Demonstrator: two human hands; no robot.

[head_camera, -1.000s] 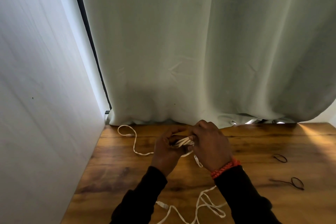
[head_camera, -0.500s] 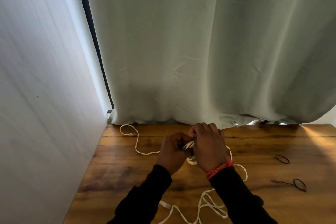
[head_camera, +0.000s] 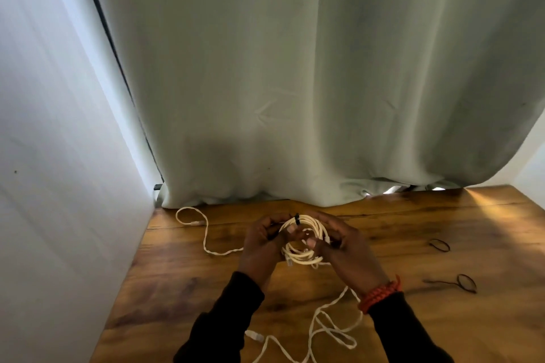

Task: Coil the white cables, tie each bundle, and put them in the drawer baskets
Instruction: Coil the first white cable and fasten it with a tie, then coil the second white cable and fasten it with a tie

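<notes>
So it's a dark-stained wooden table [head_camera: 413, 318] with a lot of grain and a warm patch of light at the far right corner, pushed up against a pale green curtain [head_camera: 309, 82] that bunches a bit where it meets the tabletop. White wall [head_camera: 53, 156] runs down the left side, with a thin dark strip between wall and curtain. The person's holding a coiled white cable [head_camera: 305, 240] just above the table, roughly center: left hand [head_camera: 261, 247] and right hand [head_camera: 348, 253] each have their fingers curled round opposite sides of the loop, and there's a small black band [head_camera: 297, 219] wrapped on the top of the coil. A loose white cable [head_camera: 203, 233] snakes off toward the back left, and a second tangle of cable [head_camera: 327, 330] lies near the front edge between the black sleeves. Two black hair ties [head_camera: 439, 244] sit well off to the right, the nearer one [head_camera: 466, 283] with a tail on it. Red beaded bracelet [head_camera: 380, 293] on the right wrist. The front tangle gets cut off by the bottom of the view, and I can't tell whether either loose cable joins the coil behind the hands.
</notes>
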